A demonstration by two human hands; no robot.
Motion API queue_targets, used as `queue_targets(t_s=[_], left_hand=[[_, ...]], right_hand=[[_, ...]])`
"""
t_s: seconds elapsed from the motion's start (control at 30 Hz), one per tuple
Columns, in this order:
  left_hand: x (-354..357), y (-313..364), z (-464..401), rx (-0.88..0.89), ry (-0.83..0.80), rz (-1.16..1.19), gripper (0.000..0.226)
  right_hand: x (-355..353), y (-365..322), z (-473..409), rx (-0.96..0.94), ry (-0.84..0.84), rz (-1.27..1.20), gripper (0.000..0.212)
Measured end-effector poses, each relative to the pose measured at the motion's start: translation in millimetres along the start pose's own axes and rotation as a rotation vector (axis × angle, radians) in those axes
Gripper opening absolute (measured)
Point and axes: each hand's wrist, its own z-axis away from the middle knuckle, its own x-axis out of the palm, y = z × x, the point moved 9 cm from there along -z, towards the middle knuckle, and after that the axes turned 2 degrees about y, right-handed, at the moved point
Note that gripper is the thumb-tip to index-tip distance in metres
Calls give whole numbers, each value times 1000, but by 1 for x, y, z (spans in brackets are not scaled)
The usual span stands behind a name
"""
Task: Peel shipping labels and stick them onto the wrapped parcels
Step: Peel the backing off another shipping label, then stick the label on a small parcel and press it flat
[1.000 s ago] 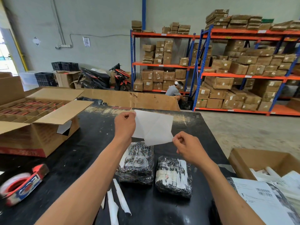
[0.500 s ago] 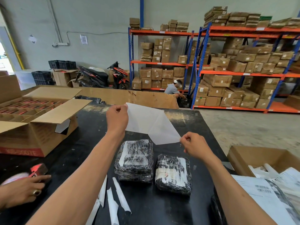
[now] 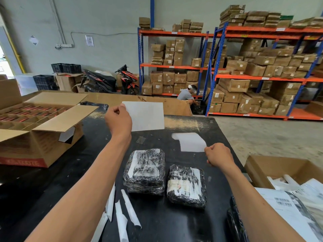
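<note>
My left hand [image 3: 118, 120] pinches the corner of a flat white sheet [image 3: 146, 117], held upright above the black table [image 3: 70, 165]. My right hand [image 3: 218, 155] pinches the corner of a second, curled white sheet [image 3: 190, 142], apart from the first and lower. I cannot tell which sheet is the label and which the backing. Two black-wrapped parcels lie below my hands: the left parcel [image 3: 145, 171] and the right parcel [image 3: 186, 186], each with white paper showing under the wrap.
An open cardboard box [image 3: 40, 135] stands at the left. Another box [image 3: 279, 169] with papers and printed labels [image 3: 286, 205] sits at the right. Curled paper strips [image 3: 129, 213] lie near the front. Shelving racks, a motorbike and a crouching person are beyond the table.
The two sheets have come fully apart: my left hand lifted one up, my right hand pulled the other down to the right. Another person's hand and the tape dispenser left the lower-left corner.
</note>
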Motion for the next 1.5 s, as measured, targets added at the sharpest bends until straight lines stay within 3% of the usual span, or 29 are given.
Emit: queue_targets(t_s=[0.17, 0.37, 0.53, 0.7, 0.77, 0.9, 1.0, 1.1, 1.13, 1.23, 1.3, 1.4, 1.5], left_hand=[[-16, 26, -13, 65, 92, 25, 22], [-31, 71, -22, 229, 86, -67, 19], [-54, 70, -15, 288, 60, -161, 12], [-78, 49, -8, 307, 68, -266, 13], [-84, 41, -5, 318, 72, -273, 16], [-81, 30, 7, 348, 83, -290, 16], [-55, 28, 33, 546, 3, -333, 15], [-1, 23, 98, 939, -210, -462, 9], [17, 17, 125, 1071, -269, -508, 7], [56, -9, 190, 1312, -457, -508, 7], [67, -31, 207, 1266, -549, -435, 10], [71, -75, 195, 835, -617, -323, 27], [72, -99, 199, 622, -739, -240, 41]], right_hand=[[7, -73, 27, -234, -68, -160, 36], [82, -203, 110, -597, -443, -303, 30], [169, -222, 129, -547, -564, -163, 26], [197, -213, 130, -546, -440, 204, 65], [194, -207, 130, -522, -507, 76, 58], [166, -193, 134, -297, -874, -430, 17], [117, -169, 104, -36, -741, -769, 28], [77, -134, 73, 125, -656, -898, 64], [67, -121, 64, 139, -622, -886, 65], [40, -74, 37, 131, -398, -796, 38], [27, -38, 26, 140, -253, -742, 29], [20, 7, 29, 194, -173, -734, 17], [23, 28, 37, 180, -117, -752, 22]])
